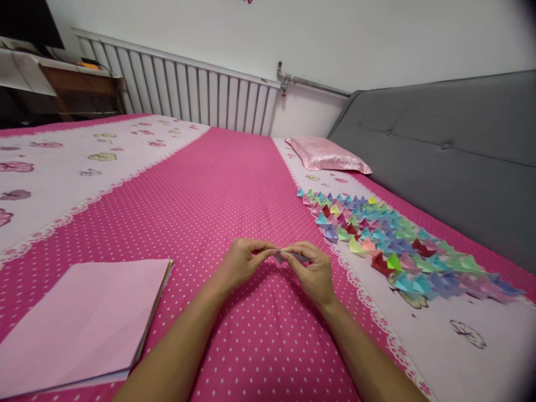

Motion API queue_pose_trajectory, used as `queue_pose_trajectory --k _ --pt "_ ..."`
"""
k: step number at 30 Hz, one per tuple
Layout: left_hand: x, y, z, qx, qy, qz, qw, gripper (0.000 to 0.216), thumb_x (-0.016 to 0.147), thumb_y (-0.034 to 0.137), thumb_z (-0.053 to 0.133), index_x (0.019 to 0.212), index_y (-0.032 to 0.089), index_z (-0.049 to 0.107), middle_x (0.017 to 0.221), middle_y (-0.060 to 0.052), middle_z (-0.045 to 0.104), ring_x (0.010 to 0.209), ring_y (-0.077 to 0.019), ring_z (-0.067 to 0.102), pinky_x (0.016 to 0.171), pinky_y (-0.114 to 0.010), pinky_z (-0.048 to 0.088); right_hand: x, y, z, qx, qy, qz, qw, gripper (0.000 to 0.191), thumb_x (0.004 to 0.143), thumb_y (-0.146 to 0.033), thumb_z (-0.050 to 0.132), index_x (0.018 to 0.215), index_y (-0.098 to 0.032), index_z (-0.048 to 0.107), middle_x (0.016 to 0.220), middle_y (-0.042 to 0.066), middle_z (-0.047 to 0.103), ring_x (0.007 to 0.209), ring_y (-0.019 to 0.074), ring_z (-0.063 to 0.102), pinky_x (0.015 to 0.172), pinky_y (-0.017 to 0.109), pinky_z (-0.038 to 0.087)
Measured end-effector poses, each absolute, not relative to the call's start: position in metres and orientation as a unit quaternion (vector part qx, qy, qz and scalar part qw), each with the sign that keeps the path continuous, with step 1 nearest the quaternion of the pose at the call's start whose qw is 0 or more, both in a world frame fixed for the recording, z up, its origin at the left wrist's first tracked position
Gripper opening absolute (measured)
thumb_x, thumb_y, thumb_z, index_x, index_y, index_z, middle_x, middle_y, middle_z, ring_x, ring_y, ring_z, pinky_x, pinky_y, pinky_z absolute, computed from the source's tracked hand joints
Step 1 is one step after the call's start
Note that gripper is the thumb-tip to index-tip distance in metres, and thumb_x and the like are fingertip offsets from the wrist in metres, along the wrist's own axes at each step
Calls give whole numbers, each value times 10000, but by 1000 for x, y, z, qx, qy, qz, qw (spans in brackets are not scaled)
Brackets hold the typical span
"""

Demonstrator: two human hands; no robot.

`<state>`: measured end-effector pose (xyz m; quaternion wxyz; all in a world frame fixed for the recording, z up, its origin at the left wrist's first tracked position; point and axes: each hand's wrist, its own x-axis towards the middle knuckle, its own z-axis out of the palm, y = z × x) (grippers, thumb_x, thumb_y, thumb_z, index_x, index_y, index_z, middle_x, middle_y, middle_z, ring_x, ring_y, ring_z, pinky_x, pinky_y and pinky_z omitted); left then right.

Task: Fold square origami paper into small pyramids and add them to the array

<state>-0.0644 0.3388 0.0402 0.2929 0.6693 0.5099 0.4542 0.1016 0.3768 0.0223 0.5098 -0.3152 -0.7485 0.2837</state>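
Note:
Both of my hands meet in the middle of the view, above the pink dotted bedspread (234,184). Between them is a small piece of folded grey-purple paper (300,257), mostly covered by my fingers. My left hand (247,258) pinches its left end between thumb and fingertips. On the other side, my right hand (312,269) grips the paper, thumb in front and fingers behind. Rows of small folded paper boats (385,234) in many colours stand to the right. A stack of coloured paper (87,318), pink sheet on top, lies at the lower left.
A pink satin pillow (329,154) lies at the far right, by the grey padded headboard (439,128). Behind the bed are a white radiator (180,84) and a pipe (314,81). A desk (84,84) with a dark monitor (29,22) stands at the back left.

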Motion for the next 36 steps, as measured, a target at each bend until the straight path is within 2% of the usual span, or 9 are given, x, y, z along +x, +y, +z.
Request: queue_pose_trajectory --k 8,22,27,30,32,33,36 --pt "-57 336 37 672 539 466 201 148 727 221 571 745 166 708 699 -37 702 628 -143 626 578 -235 482 100 376 21 -300 -775 240 502 76 770 -218 626 761 -193 697 720 40 656 683 151 598 609 264 478" --pt "-70 337 44 612 575 495 225 148 665 154 554 670 154 702 624 -31 681 583 -135 605 567 -234 458 100 375 24 -333 -733 312 504 92 740 -263 649 718 -200 713 665 23 671 617 150 611 564 269 471" --pt "-79 344 38 504 577 566 303 104 660 175 601 716 128 675 683 -54 670 629 -140 611 600 -253 478 102 381 21 -383 -658 345 549 145 715 -320 663 722 -181 704 697 23 685 655 169 620 609 302 489" --pt "-65 346 30 484 519 566 419 330 652 223 676 967 134 639 915 -112 663 679 -145 623 595 -267 490 101 381 18 -398 -613 382 565 175 703 -339 673 756 -175 702 710 21 693 662 167 620 631 305 494" --pt "-50 346 26 492 468 543 493 388 663 268 695 1020 134 618 1001 -138 636 623 -121 611 552 -254 479 99 380 17 -399 -597 395 573 178 694 -338 682 763 -175 699 711 19 693 665 163 619 636 299 493" --pt "-44 345 25 492 450 533 520 357 688 287 679 1003 129 622 985 -136 638 573 -102 596 523 -239 464 98 378 17 -399 -593 399 574 177 692 -337 685 763 -175 698 711 19 692 666 162 618 635 295 493" --pt "-31 343 24 458 444 526 562 258 752 308 620 917 108 630 718 -80 649 480 -93 562 471 -213 426 96 375 17 -394 -591 411 571 165 695 -328 685 764 -177 696 714 19 685 661 154 611 625 285 490"
